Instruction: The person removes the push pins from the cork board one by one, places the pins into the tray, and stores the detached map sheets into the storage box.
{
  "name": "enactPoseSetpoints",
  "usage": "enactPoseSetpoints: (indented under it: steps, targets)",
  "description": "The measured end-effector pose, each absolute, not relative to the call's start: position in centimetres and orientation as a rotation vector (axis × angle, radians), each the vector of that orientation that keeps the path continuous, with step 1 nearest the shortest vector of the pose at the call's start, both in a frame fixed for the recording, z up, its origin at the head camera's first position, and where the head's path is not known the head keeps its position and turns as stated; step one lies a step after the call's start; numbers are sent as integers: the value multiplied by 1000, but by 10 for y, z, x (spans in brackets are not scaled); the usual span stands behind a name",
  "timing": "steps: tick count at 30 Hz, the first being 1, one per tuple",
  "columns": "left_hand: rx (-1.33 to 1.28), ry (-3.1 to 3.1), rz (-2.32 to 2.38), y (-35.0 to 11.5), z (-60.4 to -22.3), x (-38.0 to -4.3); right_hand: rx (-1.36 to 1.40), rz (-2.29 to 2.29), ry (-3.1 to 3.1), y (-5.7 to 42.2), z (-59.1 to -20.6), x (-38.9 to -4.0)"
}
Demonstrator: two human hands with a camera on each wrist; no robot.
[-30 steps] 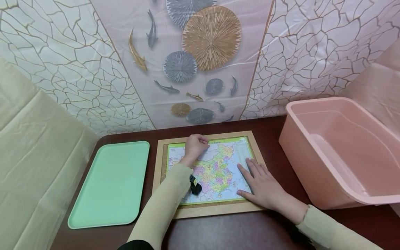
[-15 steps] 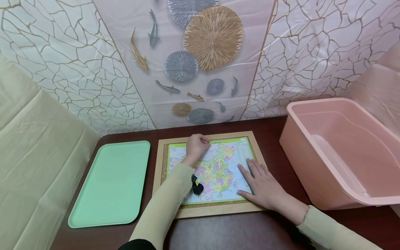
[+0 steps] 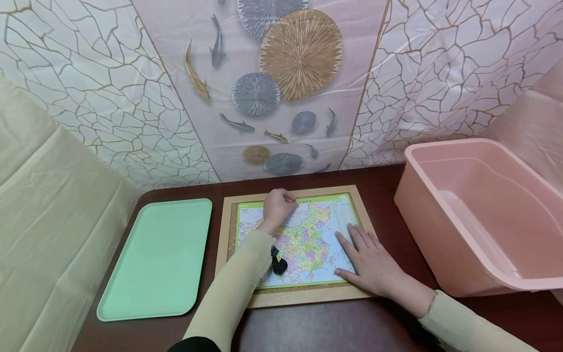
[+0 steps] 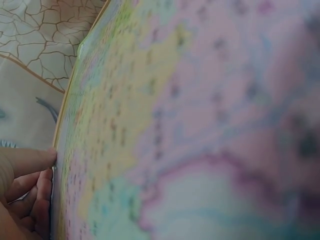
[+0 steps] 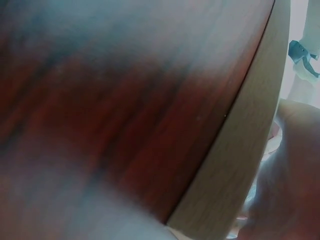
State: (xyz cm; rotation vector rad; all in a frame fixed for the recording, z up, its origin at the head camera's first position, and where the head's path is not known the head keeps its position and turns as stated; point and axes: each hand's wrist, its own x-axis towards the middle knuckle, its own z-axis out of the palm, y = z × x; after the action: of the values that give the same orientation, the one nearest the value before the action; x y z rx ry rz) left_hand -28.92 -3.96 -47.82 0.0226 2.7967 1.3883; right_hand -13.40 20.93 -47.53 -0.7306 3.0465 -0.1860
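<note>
A colourful printed map (image 3: 303,244) with a green border lies on a cork board (image 3: 230,234) in a wooden frame (image 3: 308,295). My left hand (image 3: 277,208) is at the map's upper edge, thumb and curled fingers brought together. Their tips hide whatever small thing they pinch. In the left wrist view the thumb (image 4: 35,160) reaches the edge of the map (image 4: 150,125), the other fingers curling below it. Fingers spread, my right hand (image 3: 374,261) rests flat across the map's right side and frame. The right wrist view catches the wooden frame (image 5: 240,125) beside that hand (image 5: 295,175).
To the left on the dark red-brown table (image 3: 316,327) lies a green tray (image 3: 158,259). A deep pink bin (image 3: 431,234) stands at the right. A black wrist camera (image 3: 279,264) hangs under the left sleeve, over the map. Patterned cloth (image 3: 281,137) covers the wall behind.
Both hands keep nearly the same place on the map. A tiny pale spot at the left fingertips, visible one second ago, is now hidden. The view has shifted very slightly.
</note>
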Motion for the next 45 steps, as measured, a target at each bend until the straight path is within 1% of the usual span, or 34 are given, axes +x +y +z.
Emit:
enactPoseSetpoints:
  steps: [23, 30, 45]
  targets:
    - [59, 2858, 1305, -44, -479, -289, -735, -179, 3039, 209, -477, -135]
    - [87, 2884, 1277, -46, -480, -294, -737, -174, 3042, 209, -476, -135]
    - [54, 2882, 1189, -46, -476, -301, -735, -183, 3045, 208, -474, -134]
